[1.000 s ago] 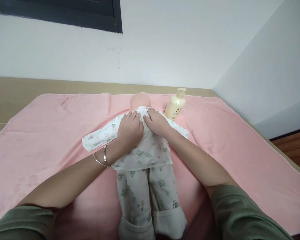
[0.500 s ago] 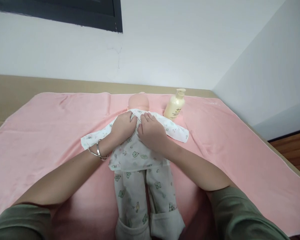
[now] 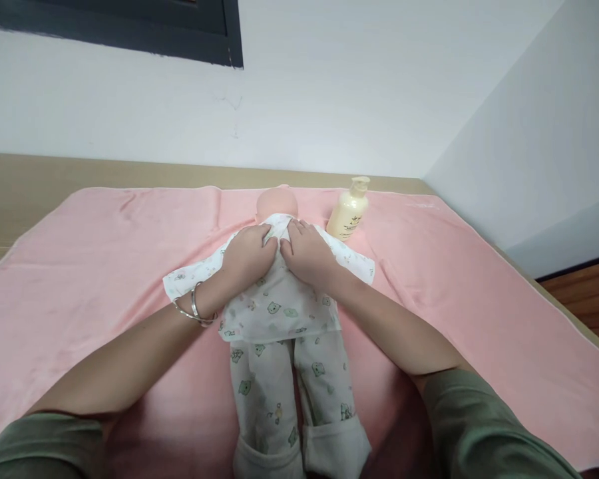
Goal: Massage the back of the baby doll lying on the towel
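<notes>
A doll with a bald head [image 3: 277, 201] lies on the pink blanket, its face out of sight. It wears a white patterned top [image 3: 279, 313] and matching trousers [image 3: 267, 392], with the sleeves spread sideways. My left hand [image 3: 249, 254] rests on the left part of the upper top, its thumb apart from the index finger. Beside it, my right hand [image 3: 310, 256] lies on the right part with fingers stretched out and thumb apart. The two thumbs are close together near the middle of the top.
A pale yellow pump bottle [image 3: 348, 209] stands on the blanket beyond the right sleeve. The pink blanket [image 3: 479, 299] covers most of the tan surface [image 3: 40, 174]. Behind rises a white wall [image 3: 329, 86] with a dark frame [image 3: 180, 40] at upper left.
My right hand has shifted slightly up and right, its thumb now further from the fingers. My left hand has moved slightly, and the cloth at the neck lies differently.
</notes>
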Available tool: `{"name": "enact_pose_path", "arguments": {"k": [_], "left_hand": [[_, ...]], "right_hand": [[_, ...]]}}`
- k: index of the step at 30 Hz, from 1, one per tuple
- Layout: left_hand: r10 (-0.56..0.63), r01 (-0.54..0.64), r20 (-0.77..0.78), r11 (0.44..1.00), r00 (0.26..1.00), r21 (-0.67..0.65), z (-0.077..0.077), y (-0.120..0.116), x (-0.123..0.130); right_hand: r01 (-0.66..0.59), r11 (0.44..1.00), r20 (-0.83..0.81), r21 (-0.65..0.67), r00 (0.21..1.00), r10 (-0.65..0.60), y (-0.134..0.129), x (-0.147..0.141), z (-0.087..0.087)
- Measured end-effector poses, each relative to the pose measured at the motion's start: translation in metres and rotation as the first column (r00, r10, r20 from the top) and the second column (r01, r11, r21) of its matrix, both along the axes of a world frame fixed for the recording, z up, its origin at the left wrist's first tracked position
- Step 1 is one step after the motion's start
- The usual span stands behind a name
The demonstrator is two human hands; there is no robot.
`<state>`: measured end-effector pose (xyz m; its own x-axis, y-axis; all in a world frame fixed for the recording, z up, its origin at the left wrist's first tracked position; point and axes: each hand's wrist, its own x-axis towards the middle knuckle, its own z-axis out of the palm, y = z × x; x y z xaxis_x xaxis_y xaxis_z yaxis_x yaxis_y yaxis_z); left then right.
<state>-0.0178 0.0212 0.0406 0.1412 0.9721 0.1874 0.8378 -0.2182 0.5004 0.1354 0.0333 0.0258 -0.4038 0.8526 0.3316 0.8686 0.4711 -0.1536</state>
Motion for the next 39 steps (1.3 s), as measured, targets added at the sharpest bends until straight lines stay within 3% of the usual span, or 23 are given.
{"name": "enact_pose_path", "arguments": {"k": [7,11,15,39], "left_hand": [[0.048,-0.038,-0.063,0.989,0.997,0.142,-0.016,0.004,0.006],[0.061,-0.052,-0.04,0.98,0.997,0.194,-0.025,0.002,0.008],[0.07,-0.072,0.018,0.972,0.997,0.224,-0.03,0.002,0.009],[0.051,-0.04,-0.054,0.979,0.997,0.198,-0.024,0.001,0.009]], "right_hand": [[-0.087,0.986,0.063,0.139,0.995,0.079,-0.023,-0.005,-0.005],[-0.09,0.996,-0.067,-0.029,0.994,0.088,-0.007,0.002,0.004],[-0.013,0.991,-0.146,-0.135,0.989,-0.007,0.011,0.006,0.008],[0.02,0.995,-0.082,-0.098,0.996,-0.028,0.008,0.004,0.006]]}}
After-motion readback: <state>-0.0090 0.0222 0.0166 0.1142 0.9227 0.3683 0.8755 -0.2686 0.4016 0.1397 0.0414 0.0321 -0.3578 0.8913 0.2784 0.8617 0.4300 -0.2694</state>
